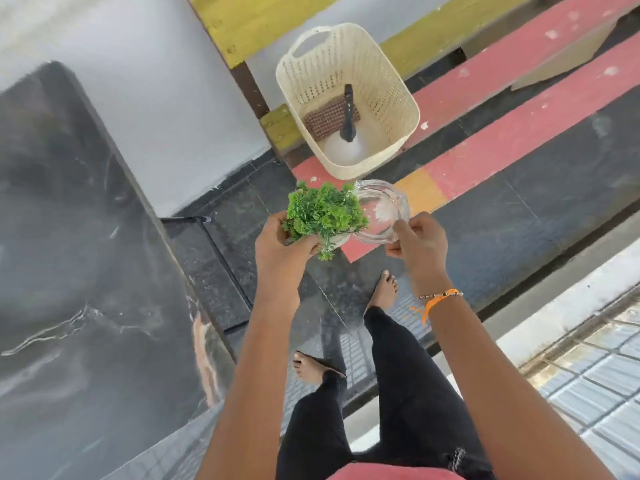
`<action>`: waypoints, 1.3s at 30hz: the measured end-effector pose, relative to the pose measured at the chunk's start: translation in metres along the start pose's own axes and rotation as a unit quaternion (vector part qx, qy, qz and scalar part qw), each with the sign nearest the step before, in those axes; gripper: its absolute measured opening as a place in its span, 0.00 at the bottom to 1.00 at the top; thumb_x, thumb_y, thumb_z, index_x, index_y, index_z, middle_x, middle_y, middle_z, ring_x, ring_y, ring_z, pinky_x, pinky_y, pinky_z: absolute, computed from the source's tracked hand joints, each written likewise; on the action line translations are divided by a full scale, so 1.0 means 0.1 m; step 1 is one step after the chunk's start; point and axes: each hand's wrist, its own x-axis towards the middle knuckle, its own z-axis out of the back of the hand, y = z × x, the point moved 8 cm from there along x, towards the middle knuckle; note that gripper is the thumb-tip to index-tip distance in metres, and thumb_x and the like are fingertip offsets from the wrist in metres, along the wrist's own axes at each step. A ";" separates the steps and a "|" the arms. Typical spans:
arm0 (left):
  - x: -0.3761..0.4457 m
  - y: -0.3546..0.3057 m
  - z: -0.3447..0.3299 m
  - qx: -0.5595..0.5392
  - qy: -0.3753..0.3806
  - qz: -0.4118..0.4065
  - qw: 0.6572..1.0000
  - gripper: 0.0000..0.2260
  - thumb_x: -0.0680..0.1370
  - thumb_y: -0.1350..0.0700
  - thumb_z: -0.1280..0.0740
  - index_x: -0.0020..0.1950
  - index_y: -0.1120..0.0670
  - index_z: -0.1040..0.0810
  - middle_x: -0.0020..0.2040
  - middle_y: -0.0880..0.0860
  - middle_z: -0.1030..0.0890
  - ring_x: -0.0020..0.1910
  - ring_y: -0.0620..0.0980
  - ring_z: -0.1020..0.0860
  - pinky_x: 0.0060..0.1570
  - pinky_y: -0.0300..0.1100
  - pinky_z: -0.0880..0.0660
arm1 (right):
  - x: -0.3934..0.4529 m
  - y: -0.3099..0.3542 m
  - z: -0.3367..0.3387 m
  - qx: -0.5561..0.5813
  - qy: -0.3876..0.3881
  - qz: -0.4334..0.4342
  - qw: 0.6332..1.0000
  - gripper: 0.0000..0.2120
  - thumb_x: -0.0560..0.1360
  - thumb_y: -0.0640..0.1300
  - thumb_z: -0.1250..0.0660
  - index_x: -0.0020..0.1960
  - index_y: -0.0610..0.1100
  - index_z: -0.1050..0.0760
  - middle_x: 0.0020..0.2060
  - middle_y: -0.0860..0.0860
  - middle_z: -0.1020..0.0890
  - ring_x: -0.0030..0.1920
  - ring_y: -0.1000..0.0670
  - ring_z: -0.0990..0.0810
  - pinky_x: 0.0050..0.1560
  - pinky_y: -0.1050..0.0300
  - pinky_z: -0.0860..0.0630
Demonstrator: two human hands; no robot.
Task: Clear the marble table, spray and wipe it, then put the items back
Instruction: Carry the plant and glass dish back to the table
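Observation:
The dark marble table [79, 271] fills the left of the view, its top bare. My left hand [277, 244] grips a small green artificial plant [323, 211] in a white pot. My right hand [420, 242] holds a clear glass bowl [381, 211] by its rim, right beside the plant. Both are held above the floor, to the right of the table. A cream plastic basket [377, 81] stands on the floor beyond my hands. Inside it lie a white spray bottle [344, 147] with a black nozzle and a brown checked cloth [327, 121].
The floor ahead has red, dark and yellow painted stripes [519, 109]. A white wall [156, 81] and a yellow frame [256, 22] stand behind the basket. A metal grille [595, 358] lies at the right. My bare feet and black trousers are below.

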 end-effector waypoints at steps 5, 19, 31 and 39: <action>-0.42 -0.25 1.05 -0.043 -0.035 -0.045 0.997 0.15 0.70 0.68 0.30 0.50 0.50 0.22 0.45 0.49 0.17 0.43 0.45 0.18 0.39 0.33 0.22 | -0.81 0.40 -0.47 0.012 0.040 0.080 0.996 0.13 0.71 0.38 0.35 0.31 0.45 0.36 0.21 0.50 0.29 0.23 0.52 0.32 0.29 0.58 0.33; -0.60 -0.32 3.65 -0.085 -0.195 -0.085 0.973 0.09 0.76 0.66 0.34 0.53 0.55 0.24 0.40 0.45 0.19 0.31 0.34 0.21 0.30 0.27 0.27 | -2.26 0.93 -2.59 0.007 0.246 0.120 0.962 0.11 0.74 0.38 0.36 0.35 0.45 0.35 0.26 0.48 0.27 0.23 0.57 0.29 0.25 0.66 0.29; 0.25 -0.51 4.69 -0.089 -0.204 -0.051 0.974 0.08 0.77 0.67 0.37 0.52 0.56 0.24 0.47 0.55 0.20 0.48 0.53 0.22 0.53 0.49 0.24 | -2.51 1.24 -4.06 -0.013 0.237 0.112 0.965 0.12 0.75 0.39 0.38 0.36 0.45 0.38 0.27 0.47 0.27 0.19 0.59 0.30 0.22 0.68 0.30; 1.26 -0.84 5.35 -0.082 -0.185 -0.059 0.977 0.11 0.75 0.69 0.37 0.51 0.55 0.23 0.46 0.53 0.20 0.47 0.53 0.23 0.50 0.49 0.24 | -2.34 1.41 -4.83 0.022 0.134 0.089 0.987 0.11 0.75 0.39 0.38 0.37 0.44 0.37 0.32 0.45 0.26 0.20 0.58 0.28 0.25 0.65 0.28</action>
